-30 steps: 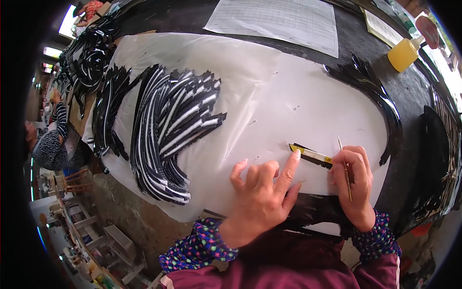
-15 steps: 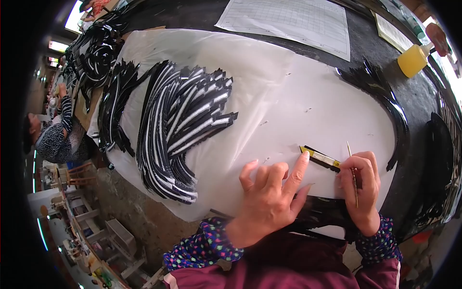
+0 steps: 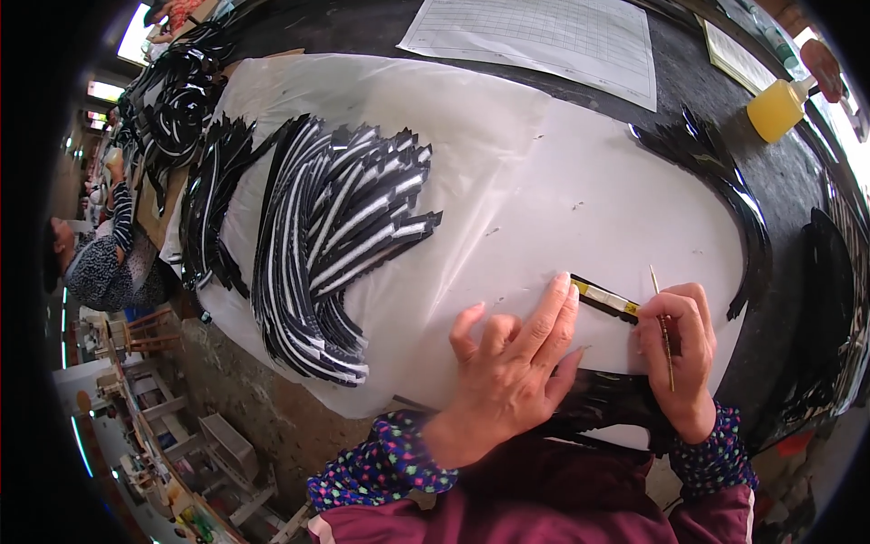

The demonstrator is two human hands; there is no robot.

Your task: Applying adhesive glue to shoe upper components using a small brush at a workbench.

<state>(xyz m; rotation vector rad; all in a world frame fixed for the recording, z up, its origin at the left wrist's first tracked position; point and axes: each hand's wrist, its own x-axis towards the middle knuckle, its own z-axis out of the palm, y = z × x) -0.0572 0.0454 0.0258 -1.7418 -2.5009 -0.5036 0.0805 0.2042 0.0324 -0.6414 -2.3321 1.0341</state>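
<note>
A short black strip (image 3: pixel 603 297) with a pale middle band and yellow ends lies on the white sheet (image 3: pixel 625 208), slanting down to the right. My left hand (image 3: pixel 517 363) has its fingers stretched out. Its index and middle fingertips press side by side on the strip's left end and cover it. Closed around a thin brass-coloured rod (image 3: pixel 669 349), my right hand (image 3: pixel 684 340) rests at the strip's right end. The rod's thin tip sticks up above the fingers, just beyond the strip.
Black strips with white stripes (image 3: pixel 304 263) lie fanned on the left. More glossy black strips (image 3: pixel 739 204) curve along the right edge. A yellow bottle (image 3: pixel 777 111) and a ruled paper (image 3: pixel 544 41) are at the back. A person (image 3: pixel 100 254) sits far left.
My left middle finger has straightened and come down beside the index finger, hiding the strip's left end. My right hand and the rod stay almost still.
</note>
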